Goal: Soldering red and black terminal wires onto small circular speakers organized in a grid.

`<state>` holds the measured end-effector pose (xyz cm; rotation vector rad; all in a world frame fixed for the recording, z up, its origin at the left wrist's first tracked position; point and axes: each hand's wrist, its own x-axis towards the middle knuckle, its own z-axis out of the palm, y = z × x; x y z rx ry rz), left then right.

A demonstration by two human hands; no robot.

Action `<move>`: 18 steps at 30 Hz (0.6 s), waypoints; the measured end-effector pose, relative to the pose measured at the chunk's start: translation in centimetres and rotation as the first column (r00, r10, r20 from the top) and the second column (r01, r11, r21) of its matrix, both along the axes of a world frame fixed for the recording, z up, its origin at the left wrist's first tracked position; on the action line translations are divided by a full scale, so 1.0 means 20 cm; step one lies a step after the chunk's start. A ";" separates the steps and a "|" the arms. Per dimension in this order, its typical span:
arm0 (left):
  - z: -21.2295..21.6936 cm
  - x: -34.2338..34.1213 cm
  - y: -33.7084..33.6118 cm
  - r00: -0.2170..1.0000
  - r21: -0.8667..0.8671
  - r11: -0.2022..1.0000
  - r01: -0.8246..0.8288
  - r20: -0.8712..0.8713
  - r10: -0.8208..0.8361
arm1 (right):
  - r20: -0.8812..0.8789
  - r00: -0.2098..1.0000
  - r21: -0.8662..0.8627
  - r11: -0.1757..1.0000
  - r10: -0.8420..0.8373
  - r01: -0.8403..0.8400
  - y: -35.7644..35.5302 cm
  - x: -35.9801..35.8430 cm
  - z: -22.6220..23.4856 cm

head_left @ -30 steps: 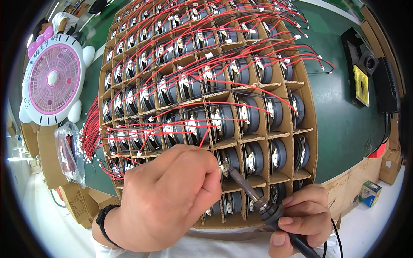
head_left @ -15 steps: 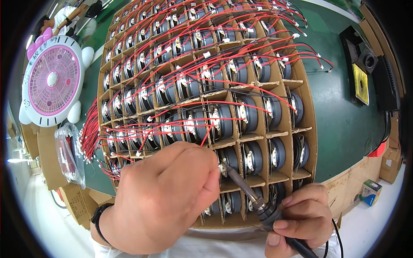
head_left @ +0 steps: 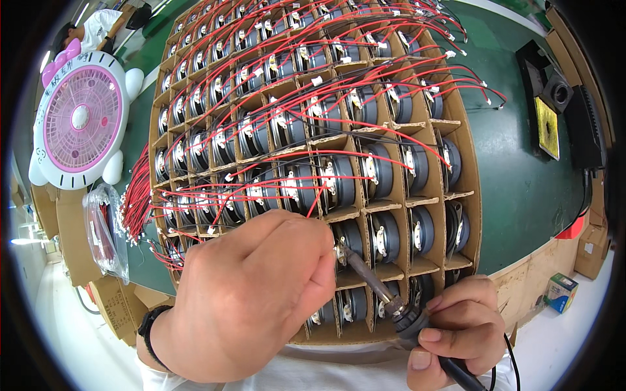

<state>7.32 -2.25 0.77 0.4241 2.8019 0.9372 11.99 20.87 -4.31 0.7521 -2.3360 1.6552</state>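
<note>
My right hand [head_left: 460, 329] grips a soldering iron [head_left: 373, 283] by its dark handle. The iron's tip meets the metal terminal of a speaker [head_left: 349, 238] in the near part of a divided cardboard box [head_left: 478, 215]. My left hand [head_left: 251, 296] is closed in a pinch just left of the tip. A red wire [head_left: 316, 201] rises from behind its knuckles. The fingertips and the wire's end are hidden by the hand. Many speakers stand on edge in the box's cells, with red and black wires [head_left: 287, 107] draped over the far rows.
On the green table [head_left: 508, 189], a soldering stand with a yellow sponge [head_left: 546, 128] is at the right. A pink and white fan [head_left: 81, 120] stands at the left, near a plastic bag of wires [head_left: 105, 231] and a red wire bundle [head_left: 135, 199]. Another person [head_left: 98, 29] is at the far left.
Both hands stay almost in place, with the iron's tip still at the terminal. The view shifts slightly. The other person at the far left has changed posture.
</note>
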 end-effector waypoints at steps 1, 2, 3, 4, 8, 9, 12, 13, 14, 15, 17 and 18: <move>0.00 0.00 0.00 1.000 0.001 1.000 0.001 0.006 -0.001 | 0.003 1.000 -0.014 1.000 -0.009 0.009 0.00 0.00 0.00; 0.00 0.00 0.00 1.000 0.006 1.000 -0.006 0.017 0.006 | 0.006 1.000 -0.027 0.999 -0.018 0.019 -0.01 0.01 -0.01; 0.00 0.00 0.00 1.000 0.000 1.000 0.002 0.013 -0.002 | 0.010 1.000 -0.041 0.999 -0.027 0.028 -0.01 0.01 -0.01; 0.01 0.00 0.00 1.000 -0.003 1.000 0.003 0.016 -0.003 | 0.007 1.000 -0.033 0.999 -0.024 0.024 -0.01 0.01 -0.01; 0.00 0.00 0.00 1.000 0.006 1.000 -0.020 0.011 0.020 | -0.024 1.000 -0.012 1.000 0.011 -0.012 0.00 0.00 -0.02; 0.00 0.01 0.01 1.000 -0.009 1.000 -0.021 -0.013 0.021 | -0.034 0.999 -0.010 1.000 0.025 -0.026 0.01 0.00 -0.02; -0.02 0.02 0.03 0.997 -0.024 0.998 -0.052 -0.053 0.051 | -0.038 0.999 -0.024 1.000 0.008 -0.009 0.00 0.00 -0.03; -0.02 0.02 0.03 0.998 -0.026 0.998 -0.050 -0.050 0.049 | -0.037 0.999 -0.022 1.000 0.010 -0.011 0.00 0.00 -0.03; -0.02 0.02 0.03 0.998 -0.027 0.999 -0.047 -0.049 0.045 | -0.037 0.999 -0.019 1.000 0.012 -0.012 0.00 0.00 -0.03; -0.02 0.02 0.03 0.998 -0.023 0.998 -0.052 -0.045 0.051 | -0.036 0.999 -0.016 1.000 0.013 -0.013 0.00 0.00 -0.03; -0.01 0.02 0.03 0.997 -0.017 0.998 -0.065 -0.037 0.064 | -0.021 1.000 -0.047 0.999 -0.007 0.006 0.00 0.01 -0.03; -0.01 0.02 0.03 0.997 -0.020 0.998 -0.065 -0.036 0.065 | -0.013 1.000 -0.062 0.998 -0.017 0.016 0.00 0.01 -0.03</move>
